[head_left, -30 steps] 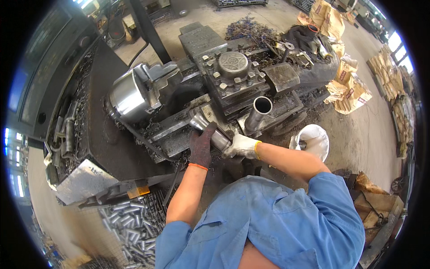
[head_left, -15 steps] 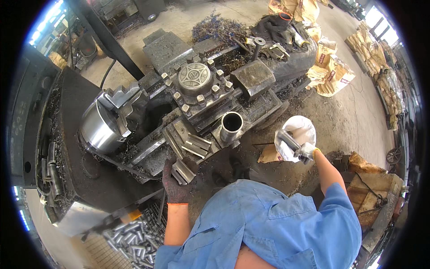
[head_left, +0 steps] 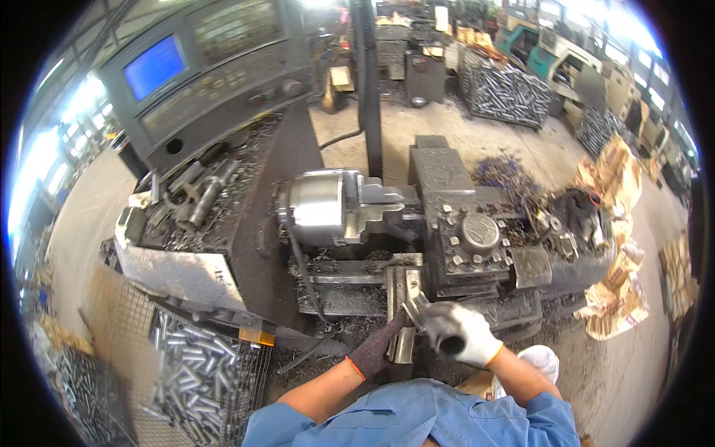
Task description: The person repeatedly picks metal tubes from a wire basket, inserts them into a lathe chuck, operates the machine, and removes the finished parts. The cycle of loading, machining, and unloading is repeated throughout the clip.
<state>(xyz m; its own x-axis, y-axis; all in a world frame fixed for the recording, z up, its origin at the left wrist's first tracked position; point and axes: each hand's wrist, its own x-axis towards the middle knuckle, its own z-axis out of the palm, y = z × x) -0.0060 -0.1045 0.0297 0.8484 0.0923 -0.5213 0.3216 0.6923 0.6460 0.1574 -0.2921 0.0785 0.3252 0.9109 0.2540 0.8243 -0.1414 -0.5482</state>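
Observation:
My left hand (head_left: 378,349), in a dark grey glove with an orange cuff, is closed at the edge of a long shiny grooved metal piece (head_left: 403,344). It lies in line with a steel strip fixture (head_left: 395,287) on the lathe's front. My right hand (head_left: 475,337), in a white glove, is wrapped round a metal tube (head_left: 441,328). The tube's dark open end faces me and its other end points up and left toward a small bright metal piece (head_left: 414,289). Motion blurs the tube and hides some fingers.
Behind my hands stand the lathe's chuck (head_left: 319,207) and tool post (head_left: 477,237). A white bucket (head_left: 542,363) shows past my right arm. At lower left is a wire basket (head_left: 255,376) with many metal tubes. A control panel (head_left: 212,71) rises at left.
My view has turned left and up. My right hand has come from the bucket to beside my left hand, carrying the tube. My left hand stays by the fixture.

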